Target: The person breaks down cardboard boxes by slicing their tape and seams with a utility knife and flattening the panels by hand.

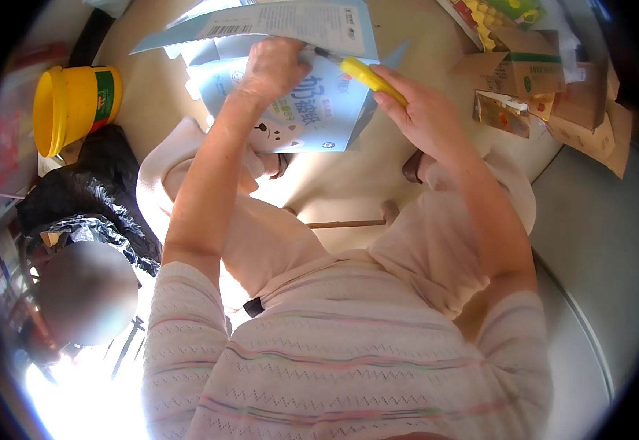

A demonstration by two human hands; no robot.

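Observation:
A light blue printed cardboard box [283,110], with a cartoon animal face and large characters, is in front of my legs at the top of the head view. One raised flap [290,23] carries a barcode and small print. My left hand [272,70] is closed on the box near the base of this flap, its fingertips partly hidden. A yellow-handled utility knife [367,79] is gripped in my right hand [422,110]. The knife's dark tip points left at the box beside my left fingers; whether the blade is in the cardboard I cannot tell.
On the left stands a yellow bucket [78,103] with a green label, above black plastic bags [89,187]. Opened brown cardboard boxes [532,70] pile up at the upper right, beside green and yellow packaging [506,15]. A blurred round patch covers part of the lower left.

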